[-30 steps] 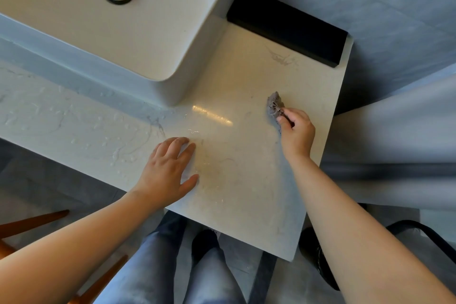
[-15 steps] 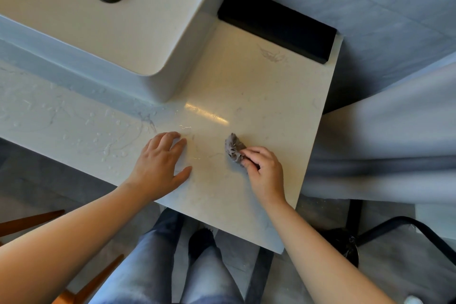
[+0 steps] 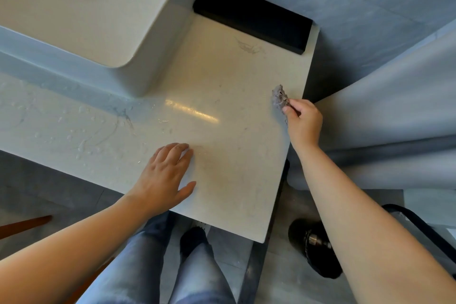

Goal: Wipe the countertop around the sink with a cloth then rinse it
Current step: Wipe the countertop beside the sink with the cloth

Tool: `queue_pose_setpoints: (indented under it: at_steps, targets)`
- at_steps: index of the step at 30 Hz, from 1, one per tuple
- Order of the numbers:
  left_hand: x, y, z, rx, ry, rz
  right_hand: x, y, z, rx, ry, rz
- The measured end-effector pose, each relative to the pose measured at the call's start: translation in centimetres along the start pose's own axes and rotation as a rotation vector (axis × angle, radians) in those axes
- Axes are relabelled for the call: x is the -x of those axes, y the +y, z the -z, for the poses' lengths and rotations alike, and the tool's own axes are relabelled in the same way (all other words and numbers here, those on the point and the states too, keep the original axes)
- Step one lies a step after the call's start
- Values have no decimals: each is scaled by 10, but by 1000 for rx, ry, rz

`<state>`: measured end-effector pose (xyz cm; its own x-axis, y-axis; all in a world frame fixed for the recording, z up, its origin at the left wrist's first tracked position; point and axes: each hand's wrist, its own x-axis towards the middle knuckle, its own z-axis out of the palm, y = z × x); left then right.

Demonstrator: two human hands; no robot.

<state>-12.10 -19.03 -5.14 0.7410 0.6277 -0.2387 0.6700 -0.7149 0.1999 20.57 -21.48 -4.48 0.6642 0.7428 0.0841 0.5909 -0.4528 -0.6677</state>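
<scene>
Pale countertop [image 3: 234,106] bears white sink [image 3: 158,61], black box [image 3: 251,16], water droplets [image 3: 81,131] and grey cloth [image 3: 278,99].

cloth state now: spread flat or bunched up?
Bunched up. The cloth shows as a small crumpled grey wad pinched by the right hand, on the countertop near its right edge; no fabric lies spread flat.

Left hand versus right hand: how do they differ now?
The left hand lies flat and empty on the pale marble countertop; the right hand pinches a crumpled grey cloth. The left hand is near the front edge, the right hand by the right edge. Both are bare.
</scene>
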Motion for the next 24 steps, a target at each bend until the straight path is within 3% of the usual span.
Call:
queue_pose_setpoints:
  at_steps: [8, 16, 24]
  targets:
    - [0, 4, -6, 0, -13, 20, 16, 7, -19, -130, -27, -91]
    - [2, 4, -7, 8, -21, 30, 71, 5, -20, -122, -108, -13]
    - [1, 5, -5, 31, -47, 33, 137, -5, -24, -110, -81, 0]
